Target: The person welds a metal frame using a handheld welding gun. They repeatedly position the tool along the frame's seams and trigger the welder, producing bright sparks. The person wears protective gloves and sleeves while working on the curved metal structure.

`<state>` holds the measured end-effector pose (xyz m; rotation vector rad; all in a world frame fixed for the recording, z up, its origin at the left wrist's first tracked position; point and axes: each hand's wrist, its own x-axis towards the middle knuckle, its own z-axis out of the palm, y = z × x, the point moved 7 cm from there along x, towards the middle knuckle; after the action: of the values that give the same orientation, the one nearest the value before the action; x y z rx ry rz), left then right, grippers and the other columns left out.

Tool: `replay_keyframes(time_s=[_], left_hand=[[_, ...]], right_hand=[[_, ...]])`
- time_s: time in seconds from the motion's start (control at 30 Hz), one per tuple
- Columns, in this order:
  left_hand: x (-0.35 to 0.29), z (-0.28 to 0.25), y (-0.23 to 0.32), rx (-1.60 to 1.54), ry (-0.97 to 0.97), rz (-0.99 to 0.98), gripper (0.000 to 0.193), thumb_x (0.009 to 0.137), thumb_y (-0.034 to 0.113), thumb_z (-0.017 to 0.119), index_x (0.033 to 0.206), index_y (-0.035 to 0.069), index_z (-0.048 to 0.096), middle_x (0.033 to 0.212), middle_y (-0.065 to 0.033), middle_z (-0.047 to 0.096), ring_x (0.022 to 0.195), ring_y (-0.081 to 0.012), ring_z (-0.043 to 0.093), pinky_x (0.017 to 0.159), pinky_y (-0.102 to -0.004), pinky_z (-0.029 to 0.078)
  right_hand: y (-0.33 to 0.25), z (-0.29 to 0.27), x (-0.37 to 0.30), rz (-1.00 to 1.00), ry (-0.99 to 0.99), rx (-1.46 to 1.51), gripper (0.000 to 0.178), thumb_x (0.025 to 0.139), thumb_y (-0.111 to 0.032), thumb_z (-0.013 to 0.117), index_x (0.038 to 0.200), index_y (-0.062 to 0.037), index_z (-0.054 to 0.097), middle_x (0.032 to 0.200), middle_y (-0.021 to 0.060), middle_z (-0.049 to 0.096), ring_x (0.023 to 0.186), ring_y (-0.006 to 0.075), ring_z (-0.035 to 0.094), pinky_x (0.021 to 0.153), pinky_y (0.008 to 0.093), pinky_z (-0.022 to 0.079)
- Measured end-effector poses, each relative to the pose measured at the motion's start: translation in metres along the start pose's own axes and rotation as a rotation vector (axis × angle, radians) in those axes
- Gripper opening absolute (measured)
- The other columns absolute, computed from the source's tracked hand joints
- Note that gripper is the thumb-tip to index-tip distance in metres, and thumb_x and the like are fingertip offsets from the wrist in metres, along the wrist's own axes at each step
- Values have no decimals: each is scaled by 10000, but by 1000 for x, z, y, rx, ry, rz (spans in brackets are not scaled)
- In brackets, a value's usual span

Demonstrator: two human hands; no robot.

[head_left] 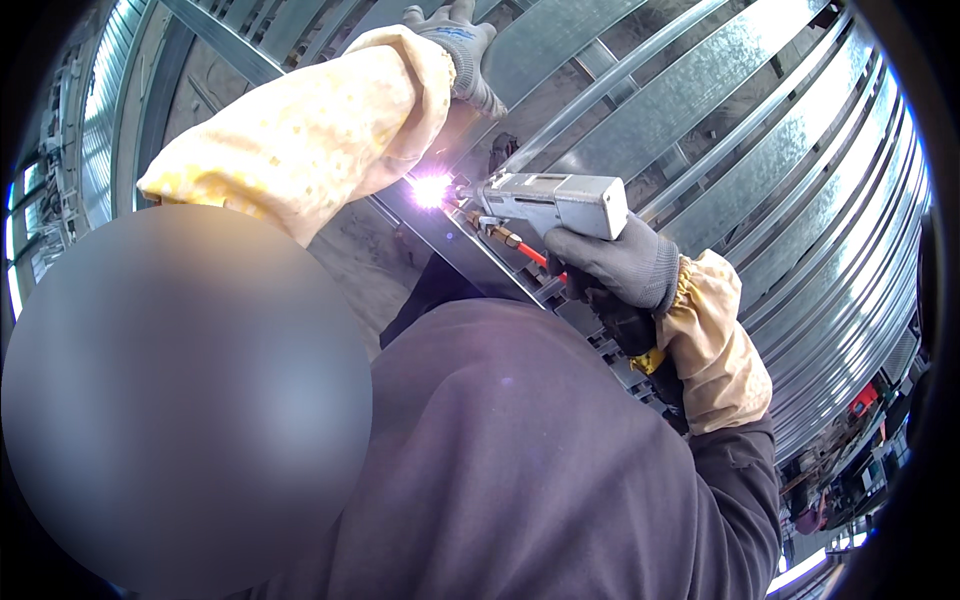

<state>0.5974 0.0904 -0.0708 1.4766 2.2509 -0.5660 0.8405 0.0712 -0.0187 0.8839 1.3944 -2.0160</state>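
My right hand (pixel 630 262), in a grey glove, is wrapped round the grip of a silver, box-bodied welding gun (pixel 575 203). The gun's nozzle points left at a metal rail (pixel 465 250), where a violet-white glare (pixel 432 190) hides the exact spot it meets. Under the gun's body, brass fittings (pixel 490 230) join an orange-red hose (pixel 530 254). Farther off, my gloved left hand (pixel 465 50) lies with its fingers spread over the metal slats, holding nothing. Pale cloth sleeve covers (pixel 310 135) wrap both forearms.
Long galvanized metal slats (pixel 650 120) run diagonally with gaps between them, curving toward the right rim. A black cable (pixel 625 325) hangs below my right hand. A dark garment (pixel 510 400) fills the lower middle. Some red and dark items (pixel 863 400) stand at the far right.
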Motion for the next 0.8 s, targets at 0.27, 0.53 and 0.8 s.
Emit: replay_keyframes(time_s=[0.27,0.53,0.8], left_hand=[[-2,-9,6,-23,-46,2,1023,529,625,866,1371,159,519,1563,-180,286,1480,-337,244,1152,-631,168],[-12,-12,-5,-84,46,-1,1026,587,659,837,1418,163,495,1611,-190,229,1497,-356,209,1192,-563,149],[-107,9,-91,-1033,846,-125,393,895,268,724,1208,62,607,1253,-123,584,1099,-191,601,860,-316,536]], right_hand=[[9,-6,-2,-30,20,139,449,930,-284,674,1289,-33,574,917,56,675,656,84,621,549,236,511],[-15,-9,-7,-228,15,80,490,955,-229,612,1369,8,499,893,104,700,581,101,616,505,229,494],[-25,-11,7,-148,-22,142,475,931,-222,644,1340,-7,533,888,65,672,667,88,611,556,241,500]])
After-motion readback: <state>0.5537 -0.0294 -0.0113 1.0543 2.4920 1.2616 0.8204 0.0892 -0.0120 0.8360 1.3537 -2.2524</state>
